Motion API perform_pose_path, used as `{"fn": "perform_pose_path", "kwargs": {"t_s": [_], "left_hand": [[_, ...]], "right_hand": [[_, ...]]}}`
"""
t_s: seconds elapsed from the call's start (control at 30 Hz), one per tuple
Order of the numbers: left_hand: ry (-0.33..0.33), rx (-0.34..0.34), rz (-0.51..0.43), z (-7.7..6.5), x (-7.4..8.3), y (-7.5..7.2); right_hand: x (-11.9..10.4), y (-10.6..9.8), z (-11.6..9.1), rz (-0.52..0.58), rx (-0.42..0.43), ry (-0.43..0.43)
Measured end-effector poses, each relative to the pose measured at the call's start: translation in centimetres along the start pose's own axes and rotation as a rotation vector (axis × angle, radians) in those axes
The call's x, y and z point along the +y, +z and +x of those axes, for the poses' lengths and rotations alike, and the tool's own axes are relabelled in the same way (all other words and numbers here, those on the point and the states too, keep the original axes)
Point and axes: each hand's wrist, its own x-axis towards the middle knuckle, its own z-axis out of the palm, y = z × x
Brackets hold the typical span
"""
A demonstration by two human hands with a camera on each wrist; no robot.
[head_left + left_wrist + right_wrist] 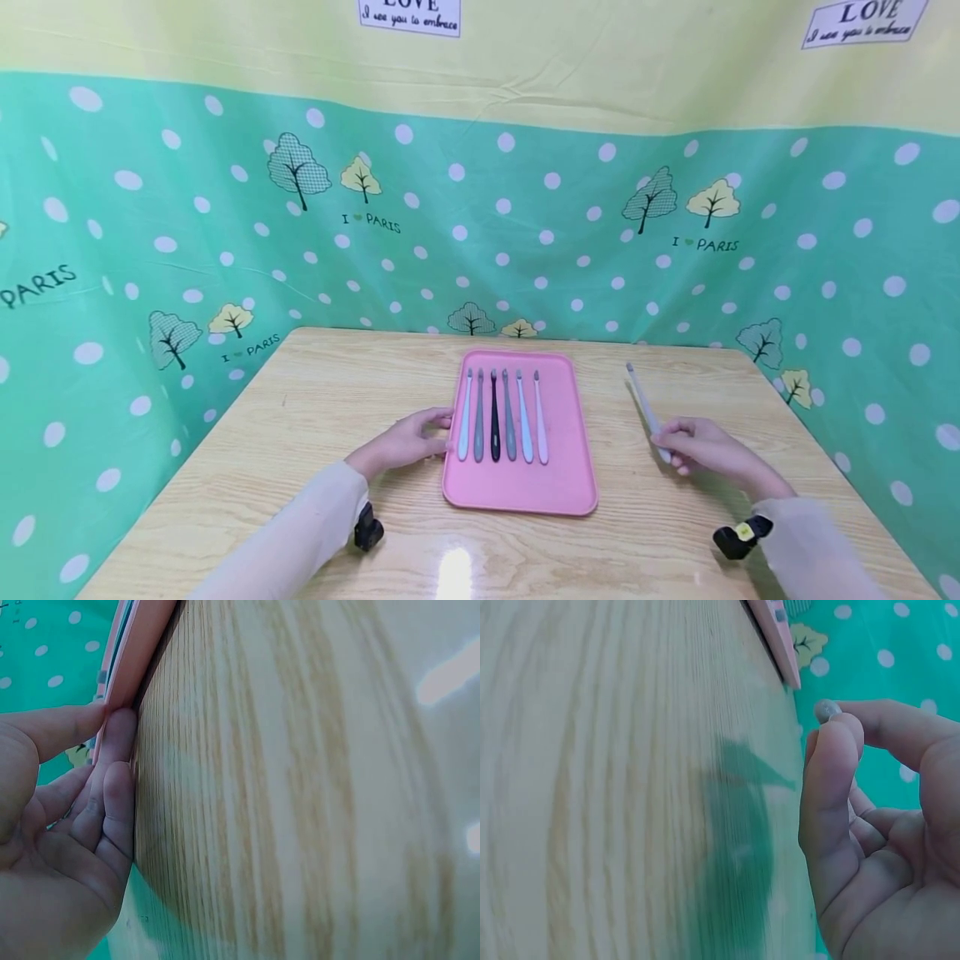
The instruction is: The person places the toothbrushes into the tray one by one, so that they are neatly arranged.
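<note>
A pink tray (517,490) lies on the table with several toothbrushes in a row on it, heads toward the back; one is a black toothbrush (495,425), another a pink toothbrush (541,425). At the tray's left edge, my left hand (408,437) grips the rim, thumb at the top and fingers against the outer side (120,735). To the right of the tray, my right hand (697,446) pinches a pale grey toothbrush (642,400) near its handle end, between thumb and fingers. Its head points back and slightly left. In the right wrist view only the handle's rounded end (826,711) shows.
The wooden table (337,383) extends to both sides of the tray. Behind it hangs a green and yellow curtain (525,242) with dots and trees. A black wrist camera (367,527) sits on the left wrist, another black camera (738,537) on the right.
</note>
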Motion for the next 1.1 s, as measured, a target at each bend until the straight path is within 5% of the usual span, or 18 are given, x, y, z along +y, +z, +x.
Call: {"fn": "perform_pose_path", "kwargs": {"t_s": [0.33,1.1], "left_hand": [[0.001,-0.019,-0.001,0.4,-0.2,0.0],[-0.007,0.004,0.025,0.3,-0.3,0.1]], "right_hand": [[-1.2,2.3,1.1,0.042,0.033,-0.021],[-3.5,6.6,3.0,0.101,-0.062,-0.087]]}}
